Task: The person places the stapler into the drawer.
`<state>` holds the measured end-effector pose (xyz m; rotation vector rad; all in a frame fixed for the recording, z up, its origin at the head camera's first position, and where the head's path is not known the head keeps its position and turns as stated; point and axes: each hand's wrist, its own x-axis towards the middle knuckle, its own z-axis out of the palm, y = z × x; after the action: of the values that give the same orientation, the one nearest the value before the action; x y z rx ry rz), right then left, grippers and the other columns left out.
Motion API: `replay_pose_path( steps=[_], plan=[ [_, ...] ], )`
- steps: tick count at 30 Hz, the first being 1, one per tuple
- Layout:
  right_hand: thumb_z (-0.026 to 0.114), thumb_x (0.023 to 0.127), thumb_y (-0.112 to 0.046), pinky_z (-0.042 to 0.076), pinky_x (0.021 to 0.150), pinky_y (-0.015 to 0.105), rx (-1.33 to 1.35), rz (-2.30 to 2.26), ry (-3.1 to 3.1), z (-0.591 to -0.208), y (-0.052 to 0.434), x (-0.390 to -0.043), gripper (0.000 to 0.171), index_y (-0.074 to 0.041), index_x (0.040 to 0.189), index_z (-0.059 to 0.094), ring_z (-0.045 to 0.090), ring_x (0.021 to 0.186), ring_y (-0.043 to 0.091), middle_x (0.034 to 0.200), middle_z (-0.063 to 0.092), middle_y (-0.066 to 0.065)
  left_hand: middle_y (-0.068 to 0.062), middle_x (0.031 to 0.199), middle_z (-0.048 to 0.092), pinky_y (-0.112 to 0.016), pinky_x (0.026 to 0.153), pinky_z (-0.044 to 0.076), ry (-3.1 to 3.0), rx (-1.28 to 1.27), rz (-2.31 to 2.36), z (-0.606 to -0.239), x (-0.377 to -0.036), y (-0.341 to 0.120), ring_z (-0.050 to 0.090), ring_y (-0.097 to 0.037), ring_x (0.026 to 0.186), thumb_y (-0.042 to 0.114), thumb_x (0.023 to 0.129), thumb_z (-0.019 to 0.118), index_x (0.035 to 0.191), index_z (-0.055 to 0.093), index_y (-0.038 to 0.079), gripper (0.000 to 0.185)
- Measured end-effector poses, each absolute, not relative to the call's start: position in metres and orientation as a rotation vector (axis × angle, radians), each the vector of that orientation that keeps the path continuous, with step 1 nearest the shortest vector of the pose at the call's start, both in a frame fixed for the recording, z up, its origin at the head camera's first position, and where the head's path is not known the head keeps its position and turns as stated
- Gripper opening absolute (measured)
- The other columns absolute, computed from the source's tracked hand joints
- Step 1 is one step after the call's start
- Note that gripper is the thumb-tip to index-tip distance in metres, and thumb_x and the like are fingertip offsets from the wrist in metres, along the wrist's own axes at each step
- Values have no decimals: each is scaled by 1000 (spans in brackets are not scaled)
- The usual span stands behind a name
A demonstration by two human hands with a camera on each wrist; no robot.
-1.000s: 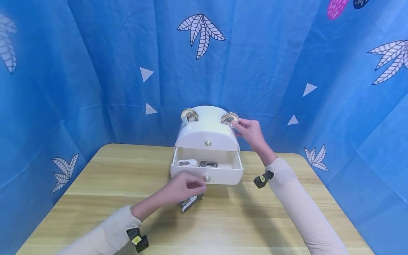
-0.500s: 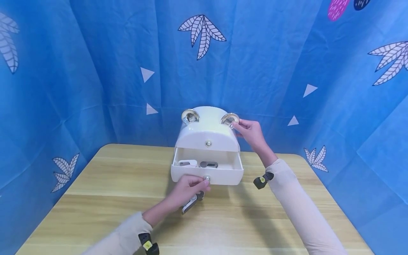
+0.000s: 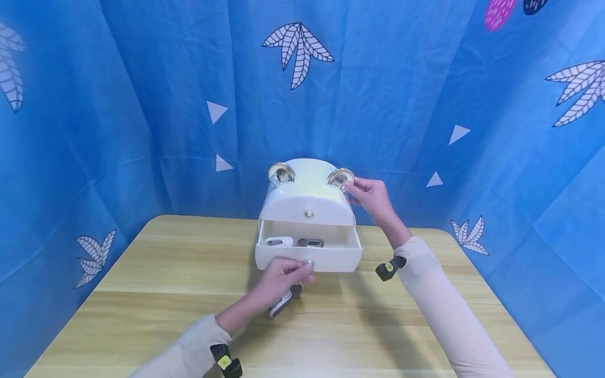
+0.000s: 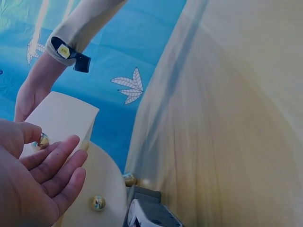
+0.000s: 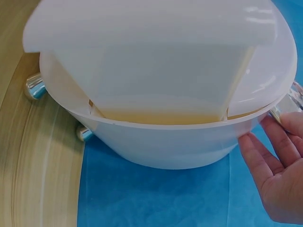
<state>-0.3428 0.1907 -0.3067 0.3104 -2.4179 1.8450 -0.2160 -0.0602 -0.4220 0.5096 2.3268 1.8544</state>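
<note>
One white drawer box [image 3: 307, 202] (two drawers), three clips [image 3: 283, 302], one table [image 3: 142, 273]

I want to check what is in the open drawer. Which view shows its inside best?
The head view: the open drawer faces the camera, two small items visible inside. The left wrist view shows only its outside; the right wrist view shows the box's back.
</note>
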Motion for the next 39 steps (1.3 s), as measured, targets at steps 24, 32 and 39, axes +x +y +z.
replay_pose_path(
  steps=[24, 32, 39],
  plan=[
    [66, 100, -19, 56, 97, 45, 374, 1870, -2392, -308, 190, -348, 40, 1, 134, 64, 67, 113, 10, 136, 64, 22, -9, 97, 79, -34, 84, 55, 2343, 290, 1914, -413, -262, -58, 67, -15, 89, 27, 97, 68, 96, 78, 2, 27],
    [66, 100, -19, 53, 101, 51, 359, 1883, -2402, -306, 190, -345, 41, 1, 135, 63, 64, 124, 25, 137, 64, 20, -13, 97, 79, -35, 84, 59, 2381, 315, 1892, -413, -274, -59, 74, -20, 93, 28, 98, 67, 99, 77, 1, 29],
    [66, 100, -20, 57, 96, 42, 363, 1868, -2413, -307, 193, -343, 41, -1, 136, 63, 63, 127, 27, 138, 64, 19, -13, 97, 79, -32, 82, 58, 2362, 335, 1877, -414, -277, -57, 74, -20, 93, 28, 97, 67, 97, 77, 1, 29]
  ],
)
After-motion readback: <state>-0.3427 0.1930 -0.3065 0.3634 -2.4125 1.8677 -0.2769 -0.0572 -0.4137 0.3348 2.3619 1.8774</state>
